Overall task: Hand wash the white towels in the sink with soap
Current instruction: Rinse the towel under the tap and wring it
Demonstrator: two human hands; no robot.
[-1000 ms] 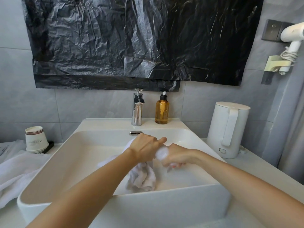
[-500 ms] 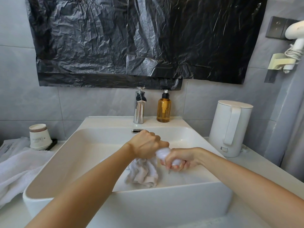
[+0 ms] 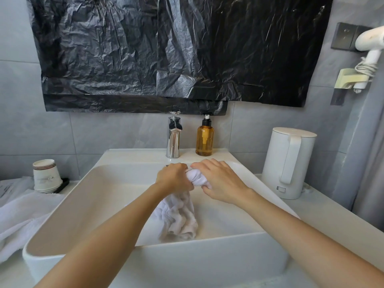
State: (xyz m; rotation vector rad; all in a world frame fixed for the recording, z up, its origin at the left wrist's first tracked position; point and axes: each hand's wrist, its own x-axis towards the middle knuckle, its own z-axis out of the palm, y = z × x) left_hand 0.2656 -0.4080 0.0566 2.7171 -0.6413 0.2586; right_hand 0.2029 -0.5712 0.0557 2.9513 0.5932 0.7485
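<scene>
Towel: your white towel (image 3: 179, 217) hung inside the sink (image 3: 87, 196), its long axis running from your fists down toward you.
Left hand: your left hand (image 3: 174, 177) gripped its bunched top.
Right hand: your right hand (image 3: 219, 180) clutched the same twisted end.

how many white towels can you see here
2. The twisted towel hangs into the sink, gripped by the left hand and right hand. The heaped towel lies on the counter left of the sink; more could be hidden in that heap.
</scene>
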